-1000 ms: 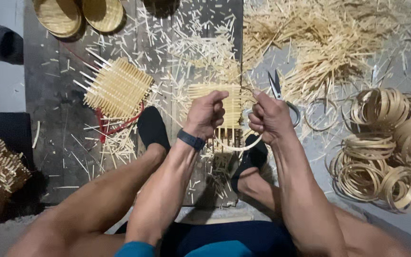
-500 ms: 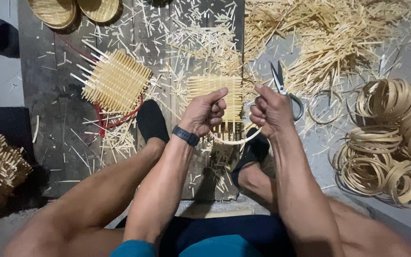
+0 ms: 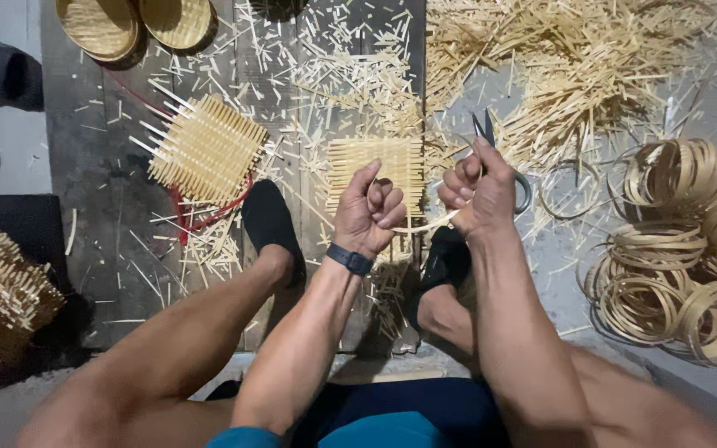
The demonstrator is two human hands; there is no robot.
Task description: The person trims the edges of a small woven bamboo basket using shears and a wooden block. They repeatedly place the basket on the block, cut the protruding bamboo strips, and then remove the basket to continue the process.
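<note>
floor littered with bamboo splints (image 3: pixel 591 75), hands busy above a woven mat (image 3: pixel 375 166).
a thin bamboo strip (image 3: pixel 425 224) bows between the fisted left hand (image 3: pixel 368 211) and right hand (image 3: pixel 479 191), which also grips scissors (image 3: pixel 491 149); both hands sit lower than before, bamboo hoops (image 3: pixel 674 249) beside.

A seated person's left hand (image 3: pixel 368 211) is curled into a fist around a thin bamboo strip (image 3: pixel 425 224), while the right hand (image 3: pixel 479 195) grips scissors (image 3: pixel 491 145) beside it, above a woven bamboo mat (image 3: pixel 375 162). A second woven square (image 3: pixel 205 149) lies to the left, coiled bamboo rings (image 3: pixel 674 249) to the right, and loose splints (image 3: pixel 574 66) cover the floor.
</note>
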